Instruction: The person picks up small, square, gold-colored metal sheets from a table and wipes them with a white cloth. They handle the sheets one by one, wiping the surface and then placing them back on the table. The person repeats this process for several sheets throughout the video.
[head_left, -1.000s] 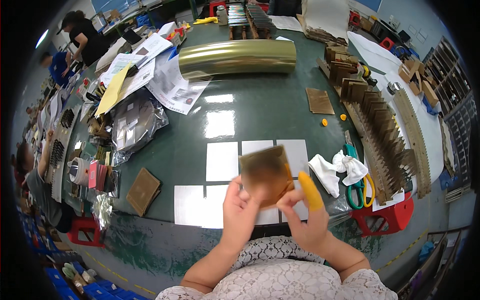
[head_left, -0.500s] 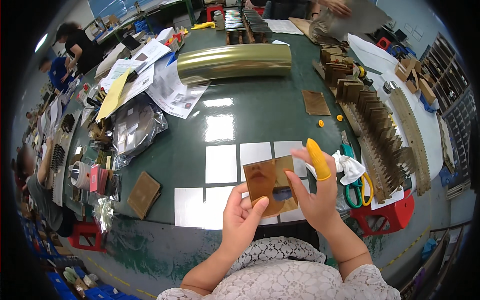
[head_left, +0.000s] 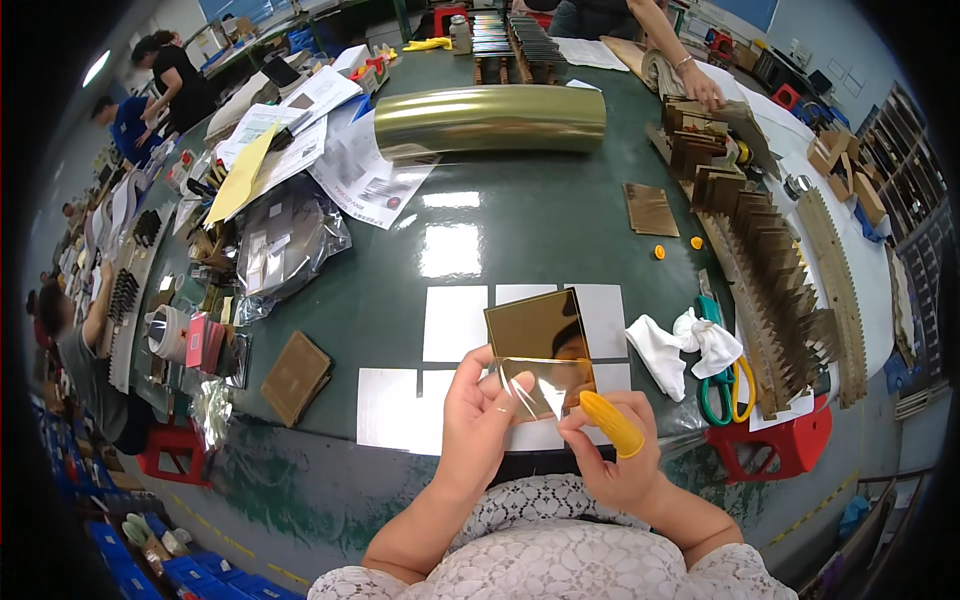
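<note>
My left hand [head_left: 478, 415] grips a square amber-gold mirror plate [head_left: 537, 325] by its lower left edge, thumb on the face. A clear film [head_left: 540, 380] lies over the lower part of the plate, with a bright straight edge running across it. My right hand [head_left: 617, 450], a yellow finger cot [head_left: 612, 424] on one finger, is closed in a pinch at the film's lower right corner. Beneath the plate, several white square sheets [head_left: 456, 322] lie in rows on the green table [head_left: 440, 265]. A white cloth [head_left: 657, 355] rests right of them.
Scissors with green and yellow handles [head_left: 716, 395] lie by the cloth. A slotted rack of brown plates [head_left: 765, 270] stands at the right. A gold film roll [head_left: 490, 122] lies across the back. Brown plates [head_left: 297, 377] are stacked at left. A co-worker's hand [head_left: 703, 88] reaches over the rack.
My right hand has moved down from the plate's upper right edge to its lower corner, pinching clear film. The white cloth now shows fully. The co-worker's hand has shifted to the rack.
</note>
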